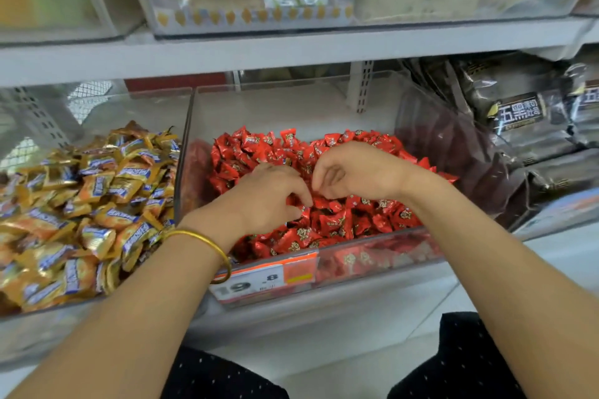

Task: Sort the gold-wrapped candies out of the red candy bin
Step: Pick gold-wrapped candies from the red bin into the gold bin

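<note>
Nearest the front edge: price tag on the clear wall of the red candy bin.
Left hand: gold bangle at the wrist; fingers curled into the red candies, thumb and forefinger pinching one.
Right hand: just beside the left, fingers curled, tips on the pile; any hold cannot be told.
Gold-wrapped candies: heaped in the adjoining bin, leftward.
Far right: dark packets.

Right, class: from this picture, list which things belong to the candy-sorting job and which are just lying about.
Belongs: red candy bin, red candies, gold-wrapped candies in the neighbouring bin, left hand, right hand.
Lying about: dark packets, price tag, upper-shelf bin, gold bangle.
</note>
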`<state>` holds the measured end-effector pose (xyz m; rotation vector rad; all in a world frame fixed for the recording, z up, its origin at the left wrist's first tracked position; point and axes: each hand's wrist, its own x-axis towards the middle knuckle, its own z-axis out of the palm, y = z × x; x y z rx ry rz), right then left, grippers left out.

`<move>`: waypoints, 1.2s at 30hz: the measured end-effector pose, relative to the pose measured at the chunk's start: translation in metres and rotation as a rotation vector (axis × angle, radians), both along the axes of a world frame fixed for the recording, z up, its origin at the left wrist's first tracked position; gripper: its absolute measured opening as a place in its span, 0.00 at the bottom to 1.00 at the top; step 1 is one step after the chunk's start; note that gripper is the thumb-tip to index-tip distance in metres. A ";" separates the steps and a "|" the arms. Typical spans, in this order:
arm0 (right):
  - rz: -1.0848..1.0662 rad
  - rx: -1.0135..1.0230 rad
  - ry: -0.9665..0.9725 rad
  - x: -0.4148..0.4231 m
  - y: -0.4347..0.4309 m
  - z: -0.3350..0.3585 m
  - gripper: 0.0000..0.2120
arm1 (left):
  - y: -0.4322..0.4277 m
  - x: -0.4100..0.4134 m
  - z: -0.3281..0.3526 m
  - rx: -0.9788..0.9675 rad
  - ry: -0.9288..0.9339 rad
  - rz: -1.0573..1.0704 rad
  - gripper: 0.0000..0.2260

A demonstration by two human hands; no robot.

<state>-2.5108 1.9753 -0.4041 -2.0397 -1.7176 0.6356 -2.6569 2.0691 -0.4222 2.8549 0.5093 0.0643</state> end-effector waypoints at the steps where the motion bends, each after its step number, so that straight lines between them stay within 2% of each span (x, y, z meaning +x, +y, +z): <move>1: 0.050 -0.059 0.008 -0.003 0.001 -0.001 0.09 | -0.001 0.001 -0.001 -0.014 0.031 -0.004 0.12; 2: 0.091 -0.140 -0.034 -0.004 0.001 -0.004 0.10 | -0.003 0.002 -0.002 -0.026 0.073 0.004 0.13; 5: 0.102 -0.309 -0.318 0.005 0.002 -0.013 0.16 | -0.003 0.004 -0.006 -0.029 0.188 0.071 0.15; 8: -0.022 -0.123 -0.451 0.018 0.000 -0.012 0.09 | 0.001 0.005 -0.008 -0.005 0.150 0.133 0.16; 12: -0.187 0.069 -0.149 0.032 -0.005 -0.010 0.12 | -0.001 0.014 -0.007 -0.027 0.033 0.068 0.18; 14: -0.238 0.142 -0.063 0.034 -0.006 -0.011 0.12 | -0.005 0.019 -0.009 -0.031 0.151 -0.018 0.19; 16: -0.225 0.181 -0.146 0.033 -0.006 -0.012 0.12 | -0.007 0.022 -0.012 0.032 0.338 -0.018 0.18; 18: -0.089 0.061 -0.244 0.030 -0.007 -0.014 0.13 | -0.006 0.022 -0.012 0.066 0.445 0.028 0.17; 21: 0.050 -0.234 -0.280 0.029 -0.009 -0.014 0.10 | -0.001 0.019 -0.007 0.021 0.459 0.087 0.15; 23: 0.028 -0.300 -0.238 0.032 -0.014 -0.009 0.07 | 0.001 0.017 -0.003 -0.006 0.436 0.109 0.13; 25: -0.039 -0.204 -0.192 0.035 -0.015 -0.005 0.06 | 0.003 0.016 -0.001 0.004 0.354 0.131 0.11; 27: -0.092 0.004 -0.193 0.036 -0.011 -0.005 0.09 | 0.005 0.018 -0.002 0.034 0.264 0.135 0.11; 29: -0.061 0.084 -0.257 0.035 -0.003 -0.009 0.15 | 0.007 0.019 -0.005 0.043 0.277 0.099 0.17; 30: -0.010 0.025 -0.313 0.033 0.001 -0.012 0.20 | 0.007 0.019 -0.005 0.042 0.324 0.089 0.20; 33: 0.105 -0.347 -0.437 0.025 0.010 -0.020 0.33 | 0.008 0.018 -0.006 0.065 0.422 0.120 0.20; 36: 0.047 -0.471 -0.519 0.024 0.007 -0.017 0.29 | 0.011 0.015 -0.004 0.076 0.385 0.137 0.18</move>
